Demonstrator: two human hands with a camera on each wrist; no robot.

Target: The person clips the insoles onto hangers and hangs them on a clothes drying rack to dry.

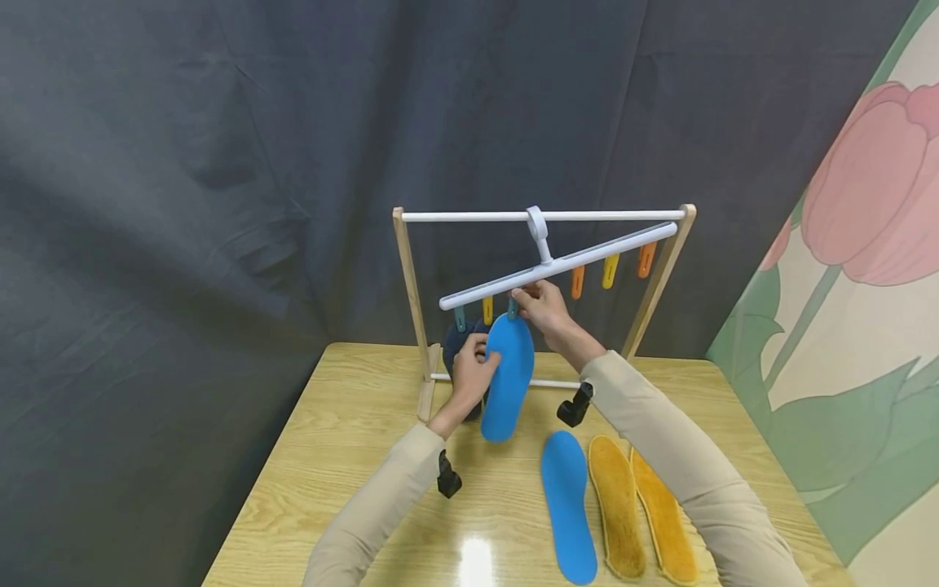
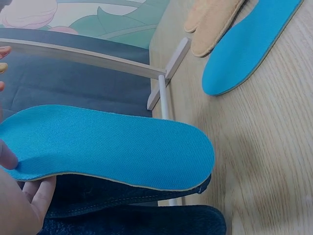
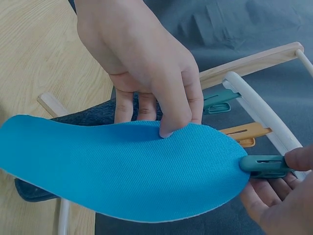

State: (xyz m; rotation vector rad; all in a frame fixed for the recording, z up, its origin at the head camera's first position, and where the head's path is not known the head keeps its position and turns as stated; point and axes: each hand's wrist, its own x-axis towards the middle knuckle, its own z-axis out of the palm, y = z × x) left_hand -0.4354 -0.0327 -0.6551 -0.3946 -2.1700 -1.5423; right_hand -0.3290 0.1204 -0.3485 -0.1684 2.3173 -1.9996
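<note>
Near the middle of the head view, a blue insole (image 1: 509,383) hangs upright below a white clip hanger (image 1: 609,248). My left hand (image 1: 473,371) pinches its side edge between thumb and fingers, as the left wrist view also shows. My right hand (image 1: 546,314) holds a teal clip (image 3: 266,165) by its handles, thumb on one side and fingers behind. The clip's far end meets the insole's upper edge in the right wrist view. Behind the blue insole hang dark navy insoles (image 2: 146,219), partly covered, below another teal clip (image 1: 460,318) and a yellow clip (image 1: 487,310).
The hanger tilts, left end lower, on a rack's white rail (image 1: 469,217). Orange and yellow clips (image 1: 610,271) dangle from its right half. On the wooden table (image 1: 293,489) lie another blue insole (image 1: 568,505) and two tan fuzzy insoles (image 1: 616,505), one partly behind the right sleeve.
</note>
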